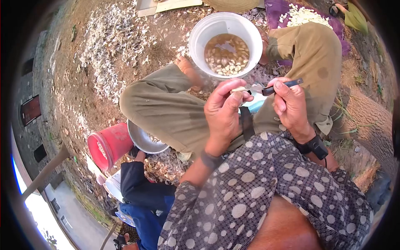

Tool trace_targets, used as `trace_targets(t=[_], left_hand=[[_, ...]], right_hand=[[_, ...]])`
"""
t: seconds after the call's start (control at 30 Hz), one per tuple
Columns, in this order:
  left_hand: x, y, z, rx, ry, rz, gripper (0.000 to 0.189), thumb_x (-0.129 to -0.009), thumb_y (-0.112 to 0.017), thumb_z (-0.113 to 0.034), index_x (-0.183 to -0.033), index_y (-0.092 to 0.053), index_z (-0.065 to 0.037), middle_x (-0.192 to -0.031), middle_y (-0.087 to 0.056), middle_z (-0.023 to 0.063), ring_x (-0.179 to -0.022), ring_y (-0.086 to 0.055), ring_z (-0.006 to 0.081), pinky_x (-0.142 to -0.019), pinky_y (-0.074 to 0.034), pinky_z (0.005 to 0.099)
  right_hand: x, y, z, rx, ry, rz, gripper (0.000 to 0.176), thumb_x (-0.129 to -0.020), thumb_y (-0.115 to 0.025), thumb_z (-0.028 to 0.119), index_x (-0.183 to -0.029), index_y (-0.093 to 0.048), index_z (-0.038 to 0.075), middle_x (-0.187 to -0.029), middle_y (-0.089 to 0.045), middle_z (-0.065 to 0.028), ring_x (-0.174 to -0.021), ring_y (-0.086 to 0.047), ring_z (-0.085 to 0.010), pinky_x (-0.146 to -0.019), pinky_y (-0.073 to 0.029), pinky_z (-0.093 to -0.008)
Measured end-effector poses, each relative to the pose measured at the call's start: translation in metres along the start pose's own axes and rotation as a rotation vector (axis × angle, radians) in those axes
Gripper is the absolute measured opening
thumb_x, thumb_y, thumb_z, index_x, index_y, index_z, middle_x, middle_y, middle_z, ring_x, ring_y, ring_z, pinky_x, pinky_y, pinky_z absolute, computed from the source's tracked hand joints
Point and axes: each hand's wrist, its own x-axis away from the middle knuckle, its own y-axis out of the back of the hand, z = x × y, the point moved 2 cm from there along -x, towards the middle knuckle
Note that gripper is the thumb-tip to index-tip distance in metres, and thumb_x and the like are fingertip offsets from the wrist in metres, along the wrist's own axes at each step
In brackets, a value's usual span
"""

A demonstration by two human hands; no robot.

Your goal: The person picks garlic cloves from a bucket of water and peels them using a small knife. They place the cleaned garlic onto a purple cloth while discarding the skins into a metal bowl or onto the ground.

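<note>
My left hand (225, 108) is closed, pinching a small pale piece (239, 89) between thumb and fingertips. A knife (283, 86) with a black handle is gripped in my right hand (290, 106), its blade pointing left toward the pale piece. Just beyond both hands stands a white bucket (194, 41) holding brownish water and many pale pieces (229, 66). Something light blue (258, 102) shows below the hands, between the legs, mostly hidden.
A red bucket (109, 146) and a metal basin (146, 141) stand at the left, near another person's dark sleeve (139, 183). Whitish peelings (109, 54) cover the ground at the upper left. Pale pieces (304, 17) lie on a purple cloth (275, 12).
</note>
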Motion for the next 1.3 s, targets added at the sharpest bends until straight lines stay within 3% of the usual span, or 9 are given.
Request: trace_targets(t=[0.2, 0.37, 0.47, 0.57, 0.67, 0.87, 0.97, 1.2, 1.3], left_hand=[[0.0, 0.002, -0.008, -0.302, -0.085, 0.126, 0.028, -0.099, -0.059, -0.006, -0.125, -0.062, 0.005, -0.116, -0.063, 0.0151, -0.087, -0.067, 0.0177, -0.08, -0.058, 0.0356], [0.0, -0.01, -0.01, -0.183, -0.042, 0.054, 0.017, -0.095, -0.06, 0.005, -0.112, -0.062, 0.003, -0.117, -0.06, 0.0129, -0.084, -0.067, 0.0168, -0.078, -0.058, 0.0301], [0.001, -0.004, -0.006, -0.204, -0.02, 0.108, 0.018, -0.095, -0.062, 0.005, -0.112, -0.063, 0.001, -0.117, -0.06, 0.0126, -0.085, -0.066, 0.0163, -0.077, -0.057, 0.0291], [0.001, -0.004, 0.0, -0.195, -0.029, 0.178, 0.019, -0.094, -0.064, 0.004, -0.112, -0.064, 0.0, -0.116, -0.06, 0.012, -0.085, -0.065, 0.0152, -0.072, -0.056, 0.0274], [-0.003, -0.003, 0.006, -0.394, -0.202, 0.303, 0.019, -0.094, -0.066, 0.002, -0.112, -0.064, 0.0, -0.115, -0.06, 0.0113, -0.085, -0.063, 0.0139, -0.067, -0.054, 0.026], [0.002, -0.016, 0.007, -0.113, 0.004, 0.251, 0.021, -0.097, -0.064, -0.003, -0.118, -0.063, -0.001, -0.106, -0.06, 0.0084, -0.083, -0.062, 0.0127, -0.062, -0.054, 0.0262], [0.0, -0.014, 0.01, 0.28, 0.366, 0.206, 0.022, -0.101, -0.061, -0.008, -0.122, -0.06, -0.002, -0.102, -0.06, 0.0069, -0.081, -0.061, 0.0114, -0.06, -0.054, 0.0271], [-0.003, -0.025, 0.009, -0.286, 0.121, 0.197, 0.023, -0.105, -0.055, -0.015, -0.123, -0.059, 0.0, -0.096, -0.059, 0.0058, -0.076, -0.061, 0.0111, -0.065, -0.055, 0.0266], [-0.009, -0.033, 0.007, -0.393, 0.119, 0.238, 0.022, -0.106, -0.054, -0.017, -0.119, -0.06, -0.001, -0.093, -0.058, 0.0051, -0.074, -0.059, 0.0102, -0.063, -0.053, 0.0258]], right_hand=[[0.01, 0.001, 0.003, 0.383, 0.092, -0.007, 0.019, -0.101, -0.065, 0.018, -0.107, -0.068, 0.001, -0.067, -0.057, 0.0013, -0.057, -0.054, -0.0057, -0.052, -0.044, -0.0211], [0.024, -0.016, 0.02, 0.381, 0.123, 0.08, 0.017, -0.096, -0.071, 0.012, -0.108, -0.068, 0.001, -0.089, -0.062, 0.0014, -0.072, -0.056, -0.0038, -0.062, -0.045, -0.0203], [0.022, -0.016, 0.023, 0.525, 0.079, 0.153, 0.016, -0.097, -0.069, 0.01, -0.11, -0.068, 0.0, -0.089, -0.064, 0.0017, -0.075, -0.055, -0.0024, -0.064, -0.045, -0.0204], [0.019, -0.018, 0.015, 0.589, 0.158, 0.192, 0.011, -0.093, -0.068, 0.006, -0.102, -0.07, 0.001, -0.087, -0.064, 0.0035, -0.076, -0.054, -0.0023, -0.066, -0.045, -0.0213], [0.02, -0.017, 0.014, 0.593, 0.163, 0.154, 0.007, -0.09, -0.067, 0.004, -0.096, -0.069, 0.0, -0.085, -0.065, 0.0027, -0.075, -0.055, -0.0028, -0.065, -0.045, -0.0223], [0.021, -0.021, 0.019, 0.516, 0.225, 0.192, 0.006, -0.091, -0.061, -0.002, -0.093, -0.066, 0.0, -0.084, -0.066, 0.0006, -0.075, -0.059, -0.0042, -0.065, -0.049, -0.0235], [0.02, -0.023, 0.018, 0.413, 0.208, 0.265, 0.008, -0.091, -0.058, -0.005, -0.093, -0.065, 0.0, -0.083, -0.066, -0.0004, -0.073, -0.061, -0.0056, -0.063, -0.051, -0.0237], [0.012, -0.014, 0.021, 0.563, 0.299, 0.264, 0.01, -0.091, -0.057, -0.007, -0.094, -0.064, 0.0, -0.08, -0.066, -0.0024, -0.072, -0.062, -0.007, -0.062, -0.051, -0.0238], [0.009, -0.011, 0.02, 0.532, 0.279, 0.258, 0.01, -0.091, -0.057, -0.007, -0.094, -0.064, 0.0, -0.079, -0.065, -0.0021, -0.073, -0.063, -0.0072, -0.064, -0.052, -0.0242]])
